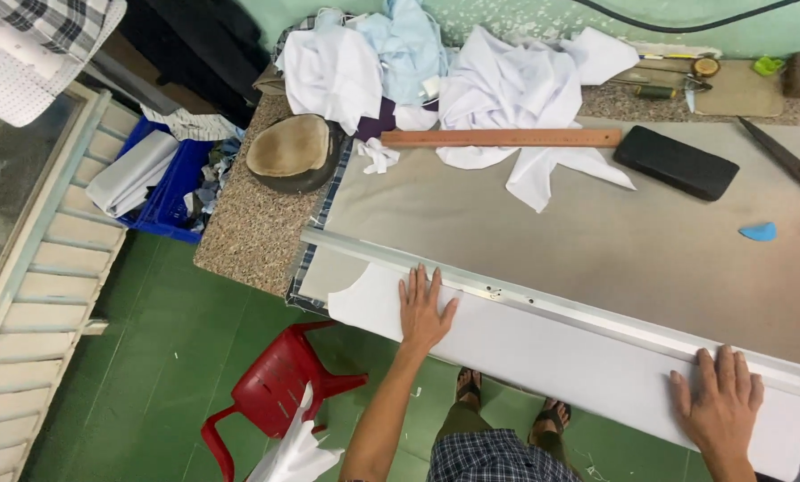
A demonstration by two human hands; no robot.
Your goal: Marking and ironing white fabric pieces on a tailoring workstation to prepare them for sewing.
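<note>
Both hands lie flat with fingers spread, gripping nothing: the left hand [424,311] and the right hand [718,399] press the white fabric strip [552,357] along the table's near edge, fingertips touching the long metal straightedge [543,303].

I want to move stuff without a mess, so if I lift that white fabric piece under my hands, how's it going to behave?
The white fabric piece lies thin and flat, so it will probably flop and sag. Its near edge overhangs the table, so it may slide off once the left hand and right hand lift.
</note>
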